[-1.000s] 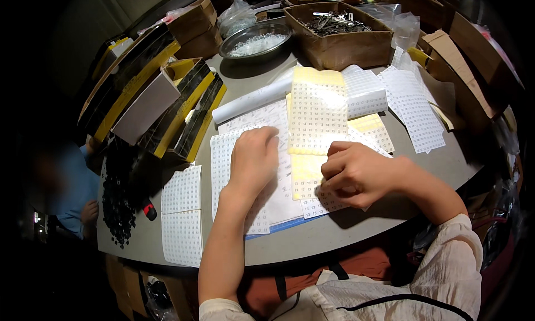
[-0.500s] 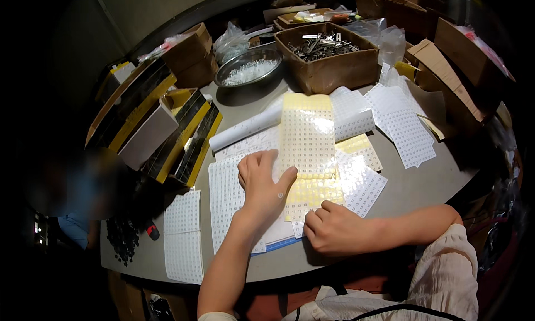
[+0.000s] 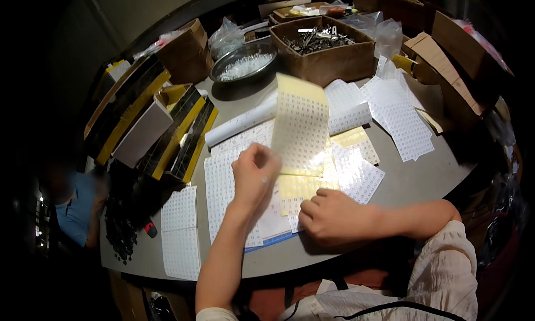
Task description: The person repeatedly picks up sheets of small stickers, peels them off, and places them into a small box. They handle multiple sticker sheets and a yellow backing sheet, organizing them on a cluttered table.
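My left hand point(image 3: 253, 173) is closed, its thumb and fingertips pinched at the left edge of a yellow sheet of small round printed stickers point(image 3: 301, 123). That sheet is raised and tilted, with its lower end over more yellow sticker paper point(image 3: 301, 191). One small round sticker point(image 3: 264, 179) clings to the back of this hand. My right hand point(image 3: 329, 216) is curled closed on the near edge of the papers; its fingertips are hidden. Just beyond it lies a shiny white sticker sheet point(image 3: 359, 179). Left of my left hand is another white sticker sheet point(image 3: 220, 193).
A metal bowl of clear small pieces point(image 3: 245, 64) and a cardboard box of metal parts point(image 3: 326, 53) stand behind. Black-and-yellow boxes point(image 3: 178, 131) crowd the left, near dark small pieces point(image 3: 120, 232). More sticker sheets point(image 3: 404, 120) lie right. Another person point(image 3: 83, 209) is far left.
The yellow sticker sheet has lifted and tilted at its left side. My left hand has gone from spread fingers to a pinch at its edge. My right hand stays about where it was.
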Demonstrator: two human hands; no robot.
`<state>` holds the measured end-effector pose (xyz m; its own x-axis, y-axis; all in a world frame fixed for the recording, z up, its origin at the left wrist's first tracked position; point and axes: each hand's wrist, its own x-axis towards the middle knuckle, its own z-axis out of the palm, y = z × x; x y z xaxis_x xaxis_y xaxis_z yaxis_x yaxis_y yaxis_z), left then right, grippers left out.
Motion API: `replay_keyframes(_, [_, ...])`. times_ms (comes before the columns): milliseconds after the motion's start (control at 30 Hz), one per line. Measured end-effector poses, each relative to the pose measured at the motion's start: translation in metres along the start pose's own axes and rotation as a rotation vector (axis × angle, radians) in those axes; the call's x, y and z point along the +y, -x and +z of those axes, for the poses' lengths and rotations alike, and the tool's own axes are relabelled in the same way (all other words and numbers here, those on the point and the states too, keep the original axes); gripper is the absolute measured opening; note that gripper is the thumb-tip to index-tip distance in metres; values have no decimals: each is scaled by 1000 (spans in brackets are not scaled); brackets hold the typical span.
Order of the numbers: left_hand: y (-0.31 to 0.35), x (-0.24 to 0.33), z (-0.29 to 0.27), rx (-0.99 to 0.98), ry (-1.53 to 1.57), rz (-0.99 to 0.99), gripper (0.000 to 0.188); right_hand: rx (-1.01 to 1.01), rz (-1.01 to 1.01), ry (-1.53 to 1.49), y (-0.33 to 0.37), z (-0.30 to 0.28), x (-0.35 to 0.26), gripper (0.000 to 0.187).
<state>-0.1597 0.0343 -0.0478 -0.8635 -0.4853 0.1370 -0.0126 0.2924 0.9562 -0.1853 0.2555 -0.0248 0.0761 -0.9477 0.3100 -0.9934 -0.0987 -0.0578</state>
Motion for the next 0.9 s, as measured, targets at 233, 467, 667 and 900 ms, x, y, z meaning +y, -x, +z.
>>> replay_keyframes(233, [4,24,-27,-70,473,-134,17,-123,83,-240,-1,-19,49,23])
replay_keyframes(467, [7,33,-25,-154,609,-67,43,-190,-75,-305,2,-35,38,38])
replay_keyframes(667, [5,32,-29,-129,674,-103,42,-312,-9,-253,2,-37,38,36])
replay_keyframes(900, [6,31,-30,-102,693,-104,40,-170,35,-246,1,-43,48,40])
